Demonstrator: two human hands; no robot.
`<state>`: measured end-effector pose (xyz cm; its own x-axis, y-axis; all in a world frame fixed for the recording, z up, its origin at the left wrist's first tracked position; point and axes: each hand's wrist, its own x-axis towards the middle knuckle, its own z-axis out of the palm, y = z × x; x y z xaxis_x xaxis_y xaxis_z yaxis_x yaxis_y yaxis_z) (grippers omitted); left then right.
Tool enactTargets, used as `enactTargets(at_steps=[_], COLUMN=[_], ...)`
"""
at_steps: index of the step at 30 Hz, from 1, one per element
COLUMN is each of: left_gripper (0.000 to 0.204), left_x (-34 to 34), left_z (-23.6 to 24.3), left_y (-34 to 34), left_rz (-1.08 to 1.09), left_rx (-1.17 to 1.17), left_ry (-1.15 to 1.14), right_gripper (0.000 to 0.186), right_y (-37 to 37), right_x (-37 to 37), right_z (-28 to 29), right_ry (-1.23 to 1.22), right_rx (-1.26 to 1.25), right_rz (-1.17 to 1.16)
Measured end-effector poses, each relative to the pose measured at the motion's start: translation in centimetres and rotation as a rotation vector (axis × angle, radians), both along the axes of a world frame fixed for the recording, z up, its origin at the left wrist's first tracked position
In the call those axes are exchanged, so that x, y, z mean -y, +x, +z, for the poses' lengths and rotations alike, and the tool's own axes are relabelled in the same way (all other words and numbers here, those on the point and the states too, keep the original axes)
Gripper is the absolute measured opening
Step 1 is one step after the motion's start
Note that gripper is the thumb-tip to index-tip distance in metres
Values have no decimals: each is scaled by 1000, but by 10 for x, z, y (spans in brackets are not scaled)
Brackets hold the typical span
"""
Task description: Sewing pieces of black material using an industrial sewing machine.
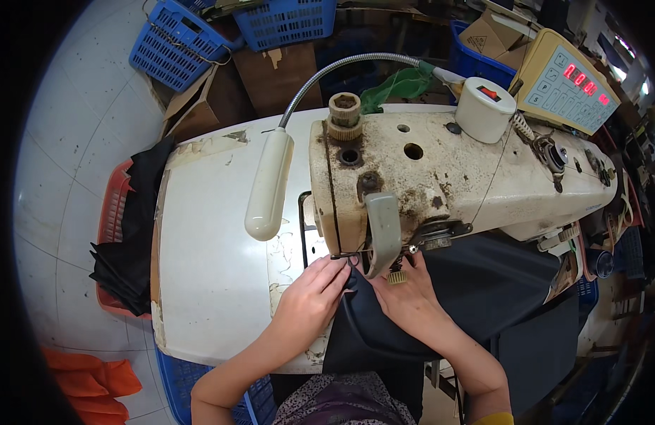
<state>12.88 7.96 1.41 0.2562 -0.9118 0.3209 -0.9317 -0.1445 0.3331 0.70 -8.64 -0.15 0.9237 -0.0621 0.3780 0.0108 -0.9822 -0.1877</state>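
Observation:
A sewing machine (384, 170) with a worn cream head stands over a white table (214, 269). Black fabric (476, 283) lies under its head, spreading right and down over the table's front edge. My left hand (314, 297) is beside the needle area, fingers together and closed on the fabric's left edge. On the other side, my right hand (411, 301) grips the fabric close to the needle. The grey lever guard (384, 230) and a tension knob hide part of its fingers. The needle and the stitching spot are hidden by the machine head.
A lamp (269, 188) on a bendable metal neck hangs left of the machine head. A control panel (569, 81) with red digits sits at the back right. Blue baskets (285, 25) and cardboard boxes stand behind; a red basket (113, 212) holds black fabric. Orange cloth (93, 386) lies lower left.

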Motion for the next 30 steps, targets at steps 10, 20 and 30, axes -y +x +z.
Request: enactTargets(at_steps=[10, 20, 30], left_gripper=[41, 45, 41], left_x=[0, 7, 4], left_z=[-3, 0, 3], left_y=[1, 4, -1], left_rz=[38, 49, 32], left_rx=[-7, 36, 61], left_ry=[-8, 21, -1], right_gripper=[36, 48, 48], right_y=[-40, -140, -142], right_x=[34, 126, 124], right_z=[17, -14, -17], right_ry=[99, -322, -148], right_rx=[258, 330, 132], right_rz=[-173, -918, -939])
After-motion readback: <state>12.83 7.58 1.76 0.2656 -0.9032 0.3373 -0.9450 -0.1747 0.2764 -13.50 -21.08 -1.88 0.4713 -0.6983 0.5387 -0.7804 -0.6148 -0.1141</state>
